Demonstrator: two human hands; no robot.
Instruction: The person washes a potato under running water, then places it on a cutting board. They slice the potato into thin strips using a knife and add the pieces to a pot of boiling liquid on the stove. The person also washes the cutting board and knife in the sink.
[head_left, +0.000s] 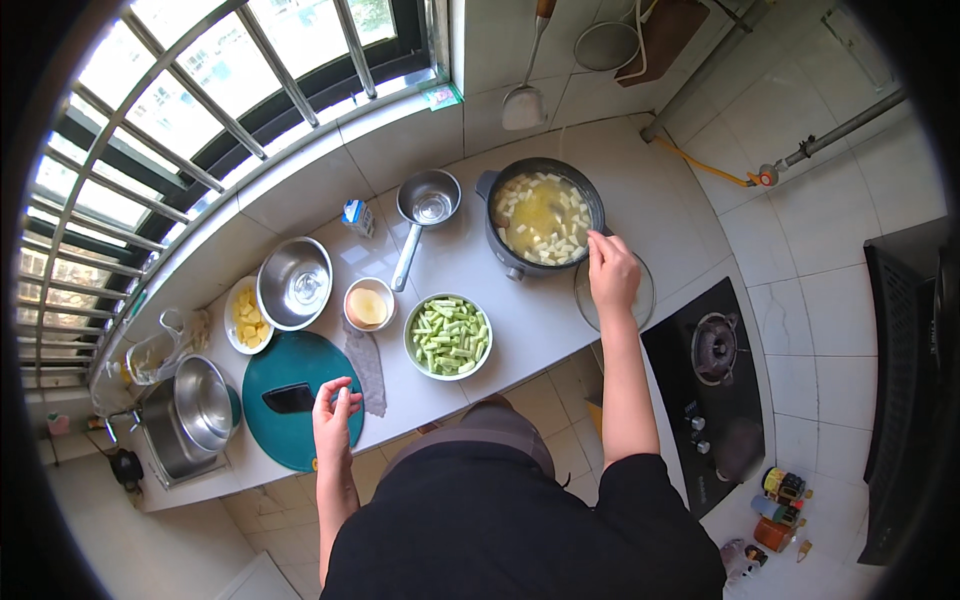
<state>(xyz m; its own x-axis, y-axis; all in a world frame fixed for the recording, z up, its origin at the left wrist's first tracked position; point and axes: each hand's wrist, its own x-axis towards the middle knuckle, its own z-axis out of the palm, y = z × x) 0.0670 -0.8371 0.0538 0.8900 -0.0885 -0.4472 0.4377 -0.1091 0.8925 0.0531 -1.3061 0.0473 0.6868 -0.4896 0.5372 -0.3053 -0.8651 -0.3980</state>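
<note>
My right hand (613, 271) is at the right rim of a grey electric cooking pot (504, 251). Its thumb and fingertips are pinched together; whether they hold anything is too small to tell. Pale cubes float in the pot's yellowish broth (538, 211). Partly hidden beneath this hand, a glass lid (643, 300) lies on the counter. My left hand (334, 416) hovers over the right edge of a round teal cutting board (289, 442), fingers apart and holding nothing. A black-bladed knife (286, 399) rests on the board, its handle end hidden by that hand.
A bowl of cut green vegetables (448, 337) stands near the counter's front edge. Behind are a small bowl (369, 304), a steel ladle-shaped pan (430, 199), a steel basin (295, 283) and a plate of yellow slices (249, 319). A gas hob (694, 360) is at right, a sink (169, 442) at left.
</note>
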